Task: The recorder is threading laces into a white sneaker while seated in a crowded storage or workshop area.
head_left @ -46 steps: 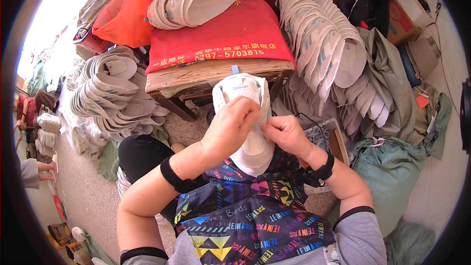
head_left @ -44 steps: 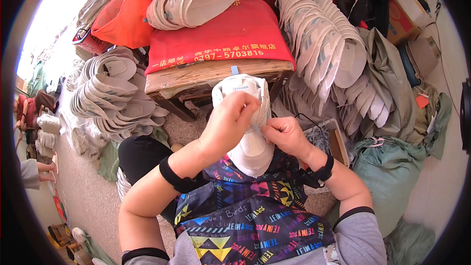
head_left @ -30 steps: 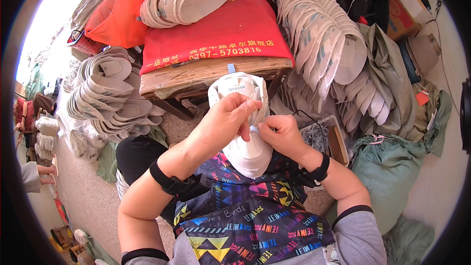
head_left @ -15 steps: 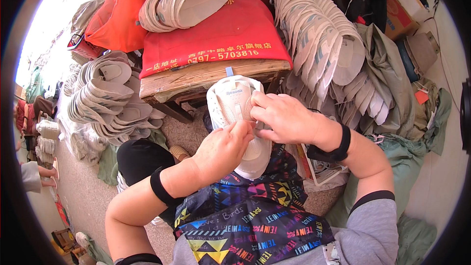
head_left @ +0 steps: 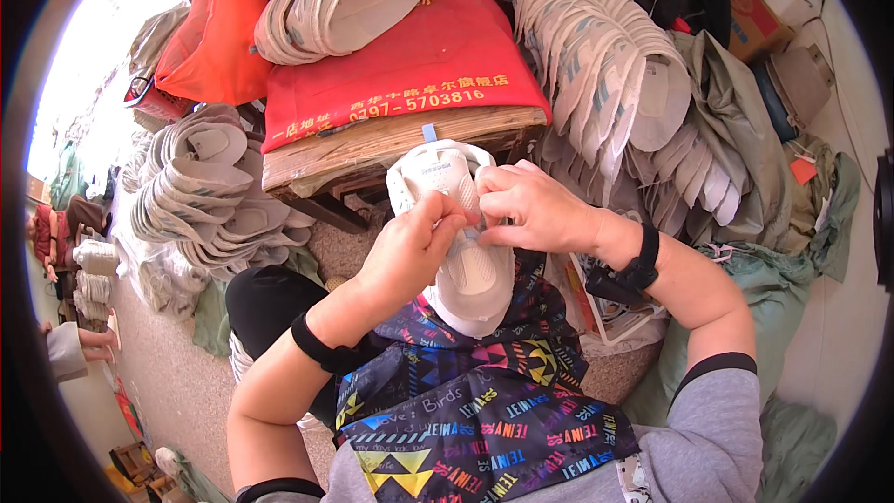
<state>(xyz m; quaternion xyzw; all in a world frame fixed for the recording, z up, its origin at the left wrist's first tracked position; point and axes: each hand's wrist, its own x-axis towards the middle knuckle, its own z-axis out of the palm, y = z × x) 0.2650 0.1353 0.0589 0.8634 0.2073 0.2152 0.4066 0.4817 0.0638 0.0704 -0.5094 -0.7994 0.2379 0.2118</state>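
Observation:
A white shoe (head_left: pixel 472 295) lies in front of me with its toe toward my lap and its heel end against the wooden bench. A blue loop stands up at the heel end. My left hand (head_left: pixel 410 247) is over the left side of the tongue, thumb and fingers pinched together. On the other side of the lacing area, my right hand (head_left: pixel 535 210) has its fingers curled and closed against the upper. Whatever thin piece they pinch is too small to make out. Both hands hide the middle of the shoe.
A wooden bench (head_left: pixel 372 158) stands ahead, covered by a red cloth (head_left: pixel 391 84) with a stack of pale shoe pieces (head_left: pixel 335 14). More piles of such pieces sit at the left (head_left: pixel 200 177) and right (head_left: pixel 596 65). A patterned apron (head_left: pixel 494 410) covers my lap.
My left hand has moved up and slightly left, away from the toe, uncovering more of the shoe's front. My right hand stays near the lacing area, fingers more curled.

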